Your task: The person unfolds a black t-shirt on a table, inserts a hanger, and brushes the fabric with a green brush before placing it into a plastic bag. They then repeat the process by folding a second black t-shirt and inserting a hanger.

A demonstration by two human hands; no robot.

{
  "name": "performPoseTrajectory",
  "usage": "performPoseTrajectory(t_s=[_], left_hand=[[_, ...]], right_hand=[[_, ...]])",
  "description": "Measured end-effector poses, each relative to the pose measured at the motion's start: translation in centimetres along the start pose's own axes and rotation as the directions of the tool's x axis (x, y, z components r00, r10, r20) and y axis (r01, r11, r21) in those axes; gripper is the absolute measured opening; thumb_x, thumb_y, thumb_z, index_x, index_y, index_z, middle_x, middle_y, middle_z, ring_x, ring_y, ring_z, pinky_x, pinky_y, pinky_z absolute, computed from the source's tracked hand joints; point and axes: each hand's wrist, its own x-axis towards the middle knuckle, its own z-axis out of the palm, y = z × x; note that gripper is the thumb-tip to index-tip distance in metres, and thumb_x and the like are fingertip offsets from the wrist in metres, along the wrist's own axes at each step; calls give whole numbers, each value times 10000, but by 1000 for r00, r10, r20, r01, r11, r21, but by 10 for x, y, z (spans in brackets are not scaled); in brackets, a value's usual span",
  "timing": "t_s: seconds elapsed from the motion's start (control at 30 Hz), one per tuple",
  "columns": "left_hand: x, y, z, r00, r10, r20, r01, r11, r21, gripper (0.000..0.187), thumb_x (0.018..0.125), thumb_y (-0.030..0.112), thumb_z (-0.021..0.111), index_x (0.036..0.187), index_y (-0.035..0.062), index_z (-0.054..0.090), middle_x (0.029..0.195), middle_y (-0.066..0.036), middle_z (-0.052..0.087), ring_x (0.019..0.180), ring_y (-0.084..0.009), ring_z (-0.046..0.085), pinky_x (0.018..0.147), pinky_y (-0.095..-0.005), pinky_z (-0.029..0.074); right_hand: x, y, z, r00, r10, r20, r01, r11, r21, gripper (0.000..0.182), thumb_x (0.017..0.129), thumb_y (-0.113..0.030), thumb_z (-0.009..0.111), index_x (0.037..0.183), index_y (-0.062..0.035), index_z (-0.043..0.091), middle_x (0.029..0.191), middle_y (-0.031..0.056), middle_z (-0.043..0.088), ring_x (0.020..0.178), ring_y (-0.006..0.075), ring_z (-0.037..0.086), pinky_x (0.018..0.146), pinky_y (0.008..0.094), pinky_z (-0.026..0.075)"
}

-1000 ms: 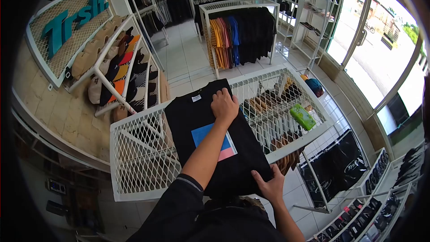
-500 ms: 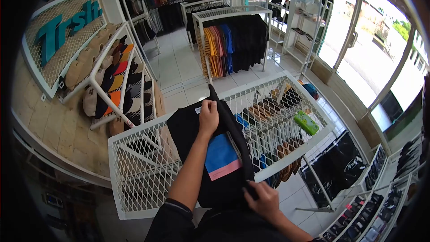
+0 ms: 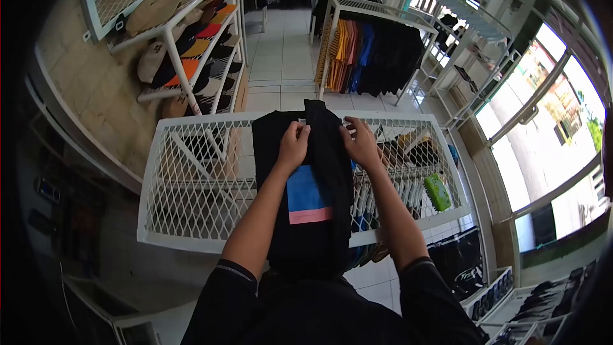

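Observation:
A black T-shirt [image 3: 303,243] with a blue and pink print [image 3: 310,195] lies on the white mesh rack top [image 3: 191,207], its right side folded inward in a long strip that covers part of the print. Near the collar, my left hand [image 3: 294,147] is closed with thumb and fingers on the shirt, at the strip's inner edge. My right hand [image 3: 361,144] has curled fingers pinching the folded outer edge by the shoulder. The strip's end [image 3: 314,107] sticks up past the collar between both hands.
A green, block-shaped item [image 3: 437,191] rests on the mesh at the right. Hanging clothes show beneath the mesh. Caps fill a slanted shelf [image 3: 185,64] at the left. Another clothes rack [image 3: 377,51] stands ahead, and glass doors [image 3: 549,115] are on the right.
My right hand has moved from the shirt's near end up to its far right edge. The folded strip now lies flatter over the shirt. The head view has turned and shifted.

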Motion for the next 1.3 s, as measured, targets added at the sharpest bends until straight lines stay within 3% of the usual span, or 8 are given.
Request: performPoseTrajectory(t_s=[0.23, 0.37, 0.63, 0.73, 0.87, 1.03, 1.1, 1.3], left_hand=[[-3, 19, -30, 940, 302, -157, -216, 886, 411, 226, 966, 262, 696, 988, 38, 669, 863, -116, 678, 852, -302, 666, 790, -434, 517], [-16, 6, -65, 796, 395, -459, 289, 419, 861, 284, 951, 329, 707, 1048, 62, 712, 1134, -138, 628, 1142, -335, 555, 970, -479, 429], [-22, 14, -69, 851, 418, -316, 122, 428, 895, 201, 1017, 249, 627, 1006, 50, 658, 998, -152, 679, 1059, -360, 627, 897, -501, 473], [-16, 16, -72, 825, 400, -399, 74, 625, 777, 130, 1085, 178, 485, 1124, 56, 467, 811, -228, 696, 765, -440, 707, 617, -537, 513], [-14, 51, -90, 863, 263, -431, 162, 663, 731, 140, 1093, 186, 473, 1152, 68, 427, 858, -243, 697, 841, -454, 700, 648, -530, 524], [7, 73, -118, 826, 448, -341, 28, 572, 820, 127, 1108, 193, 435, 1128, 69, 459, 866, -209, 718, 824, -432, 721, 631, -519, 537], [21, 78, -127, 835, 427, -348, 57, 562, 825, 127, 1097, 187, 459, 1116, 64, 485, 876, -217, 716, 847, -437, 716, 651, -530, 526], [35, 63, -138, 923, 322, -213, 12, 529, 848, 252, 1044, 276, 587, 1163, 54, 573, 932, -168, 700, 907, -379, 706, 735, -506, 528]], right_hand=[[22, 23, 30, 1000, -1, 9, 2, 993, -118, 280, 896, -301, 756, 1043, -62, 755, 967, 173, 703, 986, 366, 664, 902, 459, 516], [20, 25, 26, 995, 98, -3, -97, 995, 35, 353, 886, -369, 791, 974, -30, 743, 953, 131, 719, 888, 263, 696, 802, 388, 538], [20, 41, 16, 990, 130, 57, -141, 947, 288, 334, 927, -315, 770, 1000, 4, 704, 944, 130, 710, 897, 233, 687, 819, 376, 533], [17, 35, 2, 980, 178, 91, -175, 546, 819, 151, 1001, -173, 687, 952, -34, 659, 914, -12, 659, 821, 62, 570, 746, 247, 463], [24, 28, -29, 960, 275, 52, -175, 445, 878, 152, 1027, -227, 675, 1040, -83, 629, 851, -61, 596, 770, 25, 519, 692, 214, 400], [53, 40, -73, 975, 216, -45, -170, 865, 472, 248, 1005, -265, 692, 1098, -39, 650, 839, 67, 696, 797, 103, 636, 702, 288, 489], [79, 44, -96, 997, 69, -32, -69, 997, 20, 306, 937, -310, 724, 1075, -36, 715, 914, 197, 744, 914, 313, 733, 802, 406, 540], [109, 24, -76, 986, -67, -154, 11, 941, -337, 247, 903, -302, 725, 997, -74, 742, 990, 171, 727, 971, 381, 696, 851, 470, 538]])
